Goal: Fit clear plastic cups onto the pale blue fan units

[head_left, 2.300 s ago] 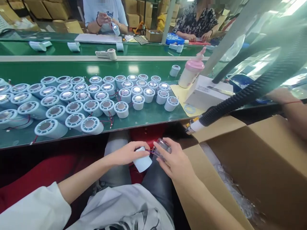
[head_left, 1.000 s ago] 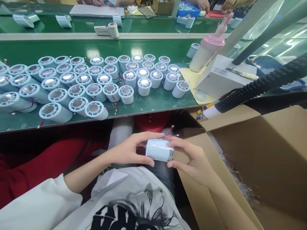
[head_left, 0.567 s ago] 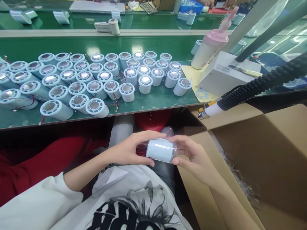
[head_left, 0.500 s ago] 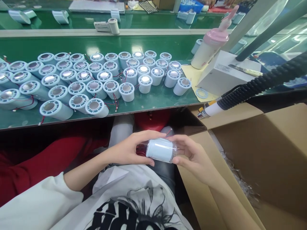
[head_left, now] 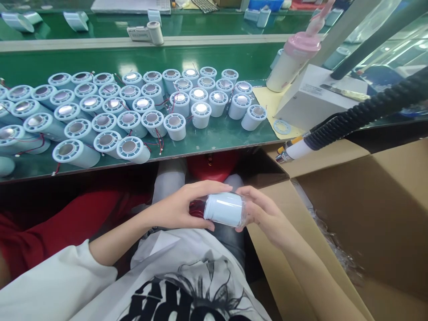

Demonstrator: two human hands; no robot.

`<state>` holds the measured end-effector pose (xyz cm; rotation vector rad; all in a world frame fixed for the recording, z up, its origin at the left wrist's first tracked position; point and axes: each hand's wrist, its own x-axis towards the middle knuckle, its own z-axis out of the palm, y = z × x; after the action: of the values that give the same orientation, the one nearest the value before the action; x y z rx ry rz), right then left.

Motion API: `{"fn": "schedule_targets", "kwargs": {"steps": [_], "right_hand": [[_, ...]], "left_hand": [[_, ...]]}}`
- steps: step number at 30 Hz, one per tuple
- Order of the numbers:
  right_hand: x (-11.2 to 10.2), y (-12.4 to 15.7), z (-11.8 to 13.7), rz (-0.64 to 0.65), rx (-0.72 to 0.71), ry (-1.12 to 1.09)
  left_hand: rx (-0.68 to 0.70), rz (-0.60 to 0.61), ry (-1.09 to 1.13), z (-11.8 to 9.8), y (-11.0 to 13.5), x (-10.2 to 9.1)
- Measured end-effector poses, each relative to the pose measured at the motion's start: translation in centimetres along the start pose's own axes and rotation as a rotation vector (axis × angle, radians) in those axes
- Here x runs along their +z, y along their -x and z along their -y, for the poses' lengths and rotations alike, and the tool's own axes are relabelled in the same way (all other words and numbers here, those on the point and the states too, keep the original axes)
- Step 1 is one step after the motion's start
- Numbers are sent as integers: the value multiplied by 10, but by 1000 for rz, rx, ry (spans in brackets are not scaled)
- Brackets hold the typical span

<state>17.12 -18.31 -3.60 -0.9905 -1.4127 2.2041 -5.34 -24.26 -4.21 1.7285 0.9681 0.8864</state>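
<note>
A light blue plastic cylinder (head_left: 223, 208) in clear plastic film lies sideways above my lap. My left hand (head_left: 182, 207) is curved round its left end, fingers along the far side and thumb on the near side. At the other end, my right hand (head_left: 259, 211) pinches the film-covered rim, its fingers partly hidden behind it. Several similar cylinders (head_left: 174, 127) stand or lean in rows on the green bench (head_left: 214, 141), with round metal centres on top and thin red and black wires beside some of them.
A cardboard box (head_left: 334, 187) with clear plastic inside stands open at right. Above it hang a black corrugated hose (head_left: 361, 113) and its nozzle (head_left: 284, 157). A pink-topped bottle (head_left: 294, 62) and a white device (head_left: 310, 98) stand on the bench. Someone's red clothing (head_left: 83, 218) shows at left.
My right hand's fingers have closed in round the cylinder's right end, and its thumb has shifted. My left hand keeps the same hold. The view has shifted slightly.
</note>
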Motion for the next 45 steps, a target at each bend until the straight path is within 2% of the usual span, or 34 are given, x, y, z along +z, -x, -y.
{"fn": "schedule_targets", "kwargs": {"steps": [8,15,19,22,24,26,27,29,31,33,35,40,42,45], "right_hand": [[3,-7,-4,5,179,-84],[8,-10,-1,75,272,-180],[7,-11,0,157,344,-230],[6,-12,-3,211,421,-248],[6,-12,-8,221,424,-228],[4,-11,-15,197,303,-169],[3,-10,-18,155,177,-111],[-1,-7,-24,29,-178,119],[-6,-4,-26,-67,-555,481],[-10,-2,-24,-73,-800,802],[-12,1,-22,-42,-840,895],[-9,5,-21,-17,-571,505],[-8,6,-24,-37,-569,447],[-10,2,-32,-90,-622,479]], "left_hand": [[17,-1,39,1,0,-1],[46,-7,96,4,-2,-1],[65,-22,106,4,-2,1],[28,-30,126,1,-2,3],[-26,-42,146,-3,-1,5],[-97,-67,176,-7,-1,6],[-135,-84,202,-9,0,7],[-217,-111,278,-10,1,9],[-280,-118,356,-10,1,10],[-320,-108,411,-8,1,11],[-327,-85,425,-7,0,9],[-175,-27,313,-10,-2,4],[-159,-28,305,-10,-2,4],[-180,-32,341,-6,-5,2]]}}
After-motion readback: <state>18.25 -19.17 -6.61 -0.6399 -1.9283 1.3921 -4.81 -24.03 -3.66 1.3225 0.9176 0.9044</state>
